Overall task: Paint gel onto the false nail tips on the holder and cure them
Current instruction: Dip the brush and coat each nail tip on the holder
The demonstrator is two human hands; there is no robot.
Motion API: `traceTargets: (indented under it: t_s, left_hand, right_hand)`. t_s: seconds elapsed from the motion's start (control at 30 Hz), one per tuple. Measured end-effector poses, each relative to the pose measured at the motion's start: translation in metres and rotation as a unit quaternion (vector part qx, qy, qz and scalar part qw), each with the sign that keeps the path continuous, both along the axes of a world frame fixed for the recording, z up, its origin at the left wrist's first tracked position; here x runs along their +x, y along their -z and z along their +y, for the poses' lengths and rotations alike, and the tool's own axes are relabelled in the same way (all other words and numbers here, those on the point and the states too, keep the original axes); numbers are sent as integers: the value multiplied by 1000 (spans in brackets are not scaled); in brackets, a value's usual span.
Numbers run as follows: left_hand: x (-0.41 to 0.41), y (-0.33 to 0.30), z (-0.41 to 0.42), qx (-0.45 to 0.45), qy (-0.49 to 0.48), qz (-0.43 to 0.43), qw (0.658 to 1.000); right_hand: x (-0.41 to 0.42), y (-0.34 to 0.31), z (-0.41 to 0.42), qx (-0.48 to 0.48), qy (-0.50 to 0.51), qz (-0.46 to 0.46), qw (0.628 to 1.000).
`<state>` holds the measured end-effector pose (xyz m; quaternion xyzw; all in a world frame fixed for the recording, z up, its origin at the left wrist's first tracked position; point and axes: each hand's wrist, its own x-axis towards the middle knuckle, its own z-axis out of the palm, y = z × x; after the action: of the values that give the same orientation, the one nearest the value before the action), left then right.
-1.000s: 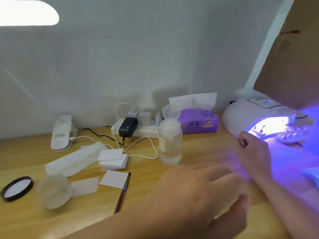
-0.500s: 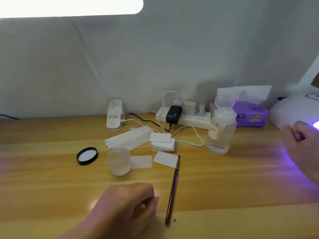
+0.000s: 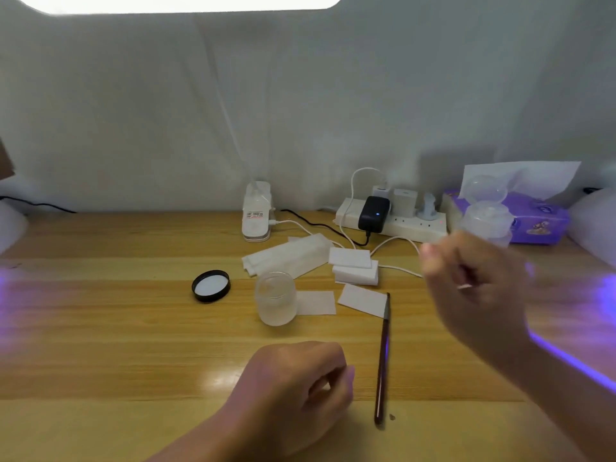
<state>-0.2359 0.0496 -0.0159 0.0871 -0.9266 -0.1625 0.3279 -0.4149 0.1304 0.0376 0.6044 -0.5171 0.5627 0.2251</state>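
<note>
Head view: glossy light wooden desk [image 3: 100, 328]. Slim dark-handled gel brush [image 3: 382, 365] is lying untouched near the front edge. Frosted glass jar [image 3: 276, 298] sitting mid-desk, contents unclear, flat black round lid [image 3: 211, 285] off beside it. Left hand [image 3: 296, 385] resting loosely curled, gripping nothing. Right hand [image 3: 473, 288] blurred, grip unclear. Nail holder out of frame.

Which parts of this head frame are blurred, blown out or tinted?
Head view: the right hand is motion-smeared, the left hand fairly sharp; the light panel at top is blown out; violet glow tints the table at both edges; a glare patch sits beside the left hand.
</note>
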Motion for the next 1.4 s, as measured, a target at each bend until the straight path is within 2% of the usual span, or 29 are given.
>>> traceTargets:
  t_s: [0.1,0.17,0.27,0.33,0.47,0.53,0.77,0.83,0.93,0.97,1.03,1.1,1.17,1.2,1.27,1.33,1.4]
  left_hand:
    - [2,-1,1,13,6,14,1000]
    - [2,-2,0,21,6,31,999]
    - [4,-2,-1,36,10,48,998]
    - [5,-2,-2,42,12,51,998]
    - [4,-2,-3,48,26,57,997]
    - [5,-2,-4,48,27,51,997]
    - [5,-2,-4,47,21,32,998]
    - [4,0,-4,58,22,32,998]
    - [3,2,-5,78,22,46,996]
    - [2,2,-5,83,24,52,995]
    - [2,2,-5,90,27,62,994]
    - [3,2,-5,100,27,70,992]
    - [3,2,-5,117,30,81,989]
    - [2,1,-5,127,34,87,988]
    - [3,0,-5,149,48,101,983]
    - [6,-1,-4,175,71,113,976]
    - [8,-2,-2,183,86,122,972]
  right_hand:
    - [23,19,-20,40,-49,4,998]
    - [27,26,-26,76,-53,73,993]
    - [11,19,-21,186,-51,177,965]
    - [-6,8,-11,267,-33,256,928]
    - [-31,5,5,372,16,452,810]
    - [-33,8,5,377,9,506,776]
    - [-33,7,-6,342,-38,596,726]
    - [-33,5,-7,339,-54,598,724]
    - [-31,-3,-11,296,-42,584,754]
    - [-29,-6,-13,274,-27,568,776]
    - [-23,-8,-17,227,-14,477,849]
    - [-12,-3,-23,180,-8,321,930]
    - [6,6,-31,138,-17,142,980]
    - [15,11,-36,126,-33,51,990]
    - [34,15,-48,106,-54,-121,986]
    - [47,14,-63,71,-64,-266,959]
    - [55,13,-79,34,-56,-361,930]
